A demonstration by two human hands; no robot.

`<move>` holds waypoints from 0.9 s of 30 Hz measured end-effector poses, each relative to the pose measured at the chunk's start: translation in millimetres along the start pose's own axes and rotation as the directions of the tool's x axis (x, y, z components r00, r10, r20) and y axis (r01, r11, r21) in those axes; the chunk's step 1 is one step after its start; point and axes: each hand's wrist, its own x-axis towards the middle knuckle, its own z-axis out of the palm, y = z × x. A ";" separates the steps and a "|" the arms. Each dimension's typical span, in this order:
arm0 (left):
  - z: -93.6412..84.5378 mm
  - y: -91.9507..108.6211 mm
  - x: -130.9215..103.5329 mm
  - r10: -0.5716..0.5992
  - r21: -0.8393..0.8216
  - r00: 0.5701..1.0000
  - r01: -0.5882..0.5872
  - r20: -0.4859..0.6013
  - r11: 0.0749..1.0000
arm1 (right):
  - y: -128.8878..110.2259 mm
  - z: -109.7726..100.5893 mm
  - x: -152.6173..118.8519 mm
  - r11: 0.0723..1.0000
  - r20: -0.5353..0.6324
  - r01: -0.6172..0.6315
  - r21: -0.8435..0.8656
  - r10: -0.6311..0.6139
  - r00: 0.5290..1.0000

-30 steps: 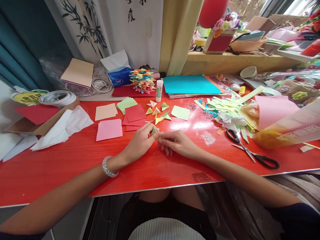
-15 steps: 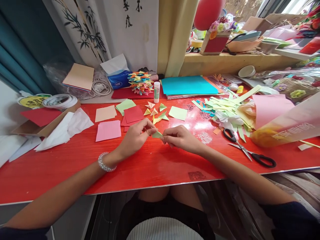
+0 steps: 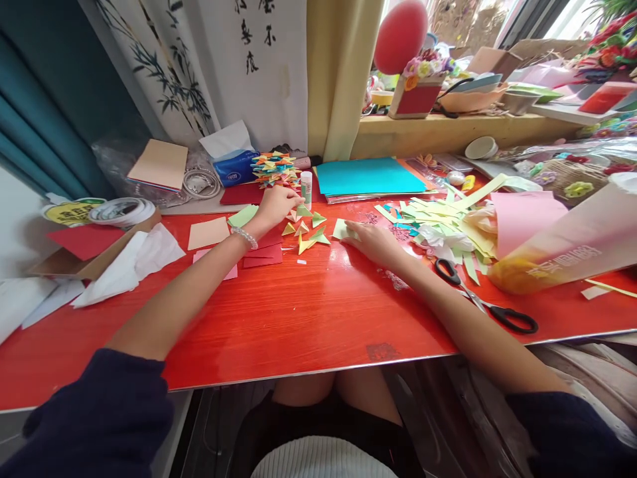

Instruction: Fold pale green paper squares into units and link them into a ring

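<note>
My left hand (image 3: 279,209) reaches to the back of the red table, its fingertips pinched at a small folded green paper piece (image 3: 304,211). A white glue stick (image 3: 306,189) stands upright beside those fingertips. Around them lie several other folded points, among them a green one (image 3: 318,219) and a yellow-green one (image 3: 312,241). Further right, the stretched fingers of my right hand (image 3: 372,242) lie over a light green paper square (image 3: 340,230), covering its right part. Red squares (image 3: 263,256), a pink square (image 3: 229,272) and a peach square (image 3: 208,234) lie by my left forearm.
Black-handled scissors (image 3: 480,299) lie near a heap of paper strips (image 3: 438,216) on the right. Blue sheets (image 3: 368,178) and a cluster of multicoloured folded pieces (image 3: 275,168) sit at the back. A cardboard box (image 3: 94,255) stands left; a translucent bag (image 3: 562,242) lies right.
My hands have moved apart from the table's middle. The left went back with the folded green paper to the other folded pieces; the right went onto the light green square.
</note>
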 end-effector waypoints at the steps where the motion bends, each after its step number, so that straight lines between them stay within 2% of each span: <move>1: 6.3 -2.4 1.3 0.003 0.005 1.000 -0.003 0.003 1.000 | -0.6 -0.1 -0.5 1.000 -0.006 0.006 -0.015 -0.006 1.000; 4: 15.1 -8.1 0.4 0.031 0.026 0.997 -0.029 -0.072 0.999 | -3.0 -2.8 -2.5 0.999 -0.025 0.009 -0.036 -0.010 1.000; 7: 7.0 -7.8 -5.9 0.058 0.037 0.974 -0.051 -0.221 0.998 | -6.1 -11.3 -4.7 0.998 -0.117 -0.049 -0.029 0.045 0.992; 8: 1.9 -5.5 -11.1 0.077 0.036 0.958 -0.070 -0.278 0.997 | -8.3 -15.4 -5.7 0.997 -0.179 -0.070 0.020 0.073 0.981; 10: -9.0 2.4 -28.8 0.130 0.027 0.939 -0.128 -0.318 0.991 | -15.5 -24.1 -8.2 0.954 -0.331 -0.059 0.295 0.160 0.930; 11: -13.8 7.5 -41.4 0.186 0.040 0.933 -0.182 -0.307 0.982 | -20.8 -27.8 -9.7 0.874 -0.370 0.004 0.486 0.202 0.907; 12: -17.8 12.9 -55.7 0.261 0.070 0.925 -0.252 -0.276 0.965 | -27.0 -30.7 -11.4 0.737 -0.344 0.073 0.672 0.223 0.912; 13: -20.8 18.1 -71.0 0.367 0.134 0.903 -0.344 -0.222 0.929 | -34.0 -32.6 -13.2 0.532 -0.253 0.096 0.841 0.230 0.940; 14: -22.8 22.6 -86.2 0.495 0.219 0.858 -0.461 -0.137 0.860 | -41.4 -33.3 -15.2 0.330 -0.129 0.054 0.942 0.209 0.969; 15: -23.9 26.1 -100.3 0.598 0.303 0.800 -0.559 -0.047 0.772 | -48.9 -33.2 -17.3 0.175 -0.012 -0.016 0.984 0.159 0.987; 16: -24.2 28.4 -112.6 0.663 0.369 0.747 -0.629 0.047 0.684 | -56.1 -32.4 -19.6 0.068 0.073 -0.081 0.994 0.114 0.991; 17: -23.8 29.4 -122.5 0.696 0.416 0.708 -0.672 0.119 0.612 | -62.5 -31.2 -21.8 -0.003 0.140 -0.140 0.990 0.070 0.988; 18: -23.0 29.3 -129.8 0.715 0.437 0.682 -0.696 0.154 0.569 | -68.0 -30.1 -24.0 -0.043 0.188 -0.187 0.981 0.024 0.982; 19: -21.9 28.6 -134.7 0.721 0.444 0.674 -0.702 0.162 0.556 | -72.3 -29.1 -26.1 -0.064 0.217 -0.216 0.974 0.005 0.976; 21: -19.5 26.7 -139.0 0.724 0.404 0.678 -0.701 0.126 0.587 | -77.2 -28.2 -29.3 -0.062 0.229 -0.228 0.972 0.009 0.973; 23: -17.6 27.1 -139.4 0.692 0.313 0.720 -0.668 0.045 0.675 | -78.3 -28.2 -31.4 -0.049 0.201 -0.199 0.979 0.038 0.979; 25: -16.5 31.0 -139.6 0.593 0.184 0.804 -0.577 -0.045 0.796 | -78.0 -28.5 -32.7 -0.039 0.183 -0.182 0.982 0.020 0.983; 27: -16.0 36.7 -140.5 0.422 0.014 0.902 -0.422 -0.094 0.906 | -78.4 -28.5 -34.1 -0.030 0.186 -0.187 0.982 -0.038 0.982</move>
